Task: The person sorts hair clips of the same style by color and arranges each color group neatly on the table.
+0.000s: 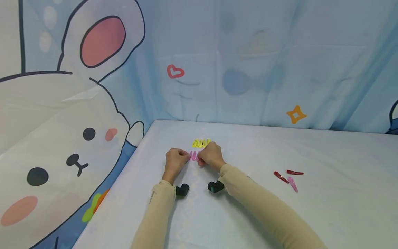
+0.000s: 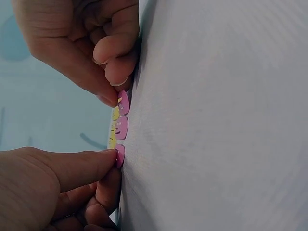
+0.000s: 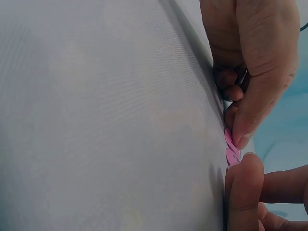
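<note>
Pink hair clips sit at the center as the left hand [image 1: 176,161], its thumb and finger pinched together, grips the left-end clip [image 2: 121,157] of a short row. The right hand [image 1: 213,155] mirrors it, thumb and finger nipped on the right-end clip [image 2: 123,102], so the two bracket the middle clip [image 1: 194,156], which neither appears to hold. Taking the outer clips from opposite sides would hold all three in line, side by side; a narrow pinch suits pieces this small and thin.

Just beyond the pink row, yellow clips [image 1: 199,143] sit side by side in a row of their own, its right end close to the right hand and perhaps a guide for the nearer line. Tan sleeves [image 1: 157,214] reach in from below, well apart from the clips. Off to the right, two red clips [image 1: 281,177] and a loose pink clip [image 1: 292,184] lie at odd angles in a cluster, likely left there to be within reach yet out of the hands' way. All rest on a pale tabletop [image 1: 345,183], with a blue printed curtain [image 1: 205,97] hanging behind its far edge.
</note>
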`<action>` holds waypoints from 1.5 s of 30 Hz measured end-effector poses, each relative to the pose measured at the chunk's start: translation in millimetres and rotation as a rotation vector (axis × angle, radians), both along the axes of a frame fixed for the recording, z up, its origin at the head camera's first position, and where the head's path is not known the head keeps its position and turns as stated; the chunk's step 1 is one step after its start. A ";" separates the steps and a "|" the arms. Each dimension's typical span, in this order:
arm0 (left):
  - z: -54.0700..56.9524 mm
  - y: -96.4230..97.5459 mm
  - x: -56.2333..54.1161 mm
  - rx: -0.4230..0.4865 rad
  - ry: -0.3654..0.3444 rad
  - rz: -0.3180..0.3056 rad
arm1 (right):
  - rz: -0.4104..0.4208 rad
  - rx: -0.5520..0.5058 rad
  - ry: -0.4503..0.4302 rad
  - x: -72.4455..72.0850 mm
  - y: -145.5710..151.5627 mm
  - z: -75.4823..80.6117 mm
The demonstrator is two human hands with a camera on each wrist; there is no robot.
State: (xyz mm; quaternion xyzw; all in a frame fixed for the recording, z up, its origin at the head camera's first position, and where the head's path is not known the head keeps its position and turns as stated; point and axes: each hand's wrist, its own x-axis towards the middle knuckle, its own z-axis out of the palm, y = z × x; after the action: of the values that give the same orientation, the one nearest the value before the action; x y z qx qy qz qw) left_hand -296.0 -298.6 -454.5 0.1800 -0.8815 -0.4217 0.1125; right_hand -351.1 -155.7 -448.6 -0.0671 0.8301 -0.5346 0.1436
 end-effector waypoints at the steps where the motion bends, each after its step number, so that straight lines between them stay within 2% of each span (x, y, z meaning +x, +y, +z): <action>1: -0.4 0.3 0.2 0.001 0.000 0.001 | 0.002 -0.006 -0.001 0.6 0.2 -0.5; 12: -2.0 0.3 1.5 -0.005 0.018 -0.011 | -0.025 -0.063 0.058 13.6 6.2 -4.5; 17: -2.3 -1.4 1.7 -0.016 0.031 -0.010 | -0.004 -0.129 0.074 19.4 17.2 -6.2; 23: -2.7 -2.2 1.9 -0.019 0.024 0.005 | 0.032 -0.208 0.109 27.4 47.7 -4.8; 29: -3.4 1.2 4.6 -0.016 0.012 -0.006 | 0.060 -0.241 0.134 34.8 94.3 -1.9; 33: -3.1 1.8 5.5 -0.018 0.009 -0.011 | 0.074 -0.208 0.196 39.7 128.8 2.3; 41: -0.8 2.9 6.3 -0.027 0.005 -0.012 | 0.086 -0.040 0.295 49.2 199.0 10.9; 45: -1.1 4.3 5.8 -0.024 0.000 -0.009 | 0.117 0.073 0.417 54.1 234.6 13.0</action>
State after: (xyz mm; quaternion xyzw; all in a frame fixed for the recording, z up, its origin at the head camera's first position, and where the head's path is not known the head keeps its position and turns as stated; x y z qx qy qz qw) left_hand -290.1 -294.3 -455.6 0.1746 -0.8874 -0.4114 0.1127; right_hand -297.0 78.9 -435.6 -0.2189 0.8553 -0.4696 0.0019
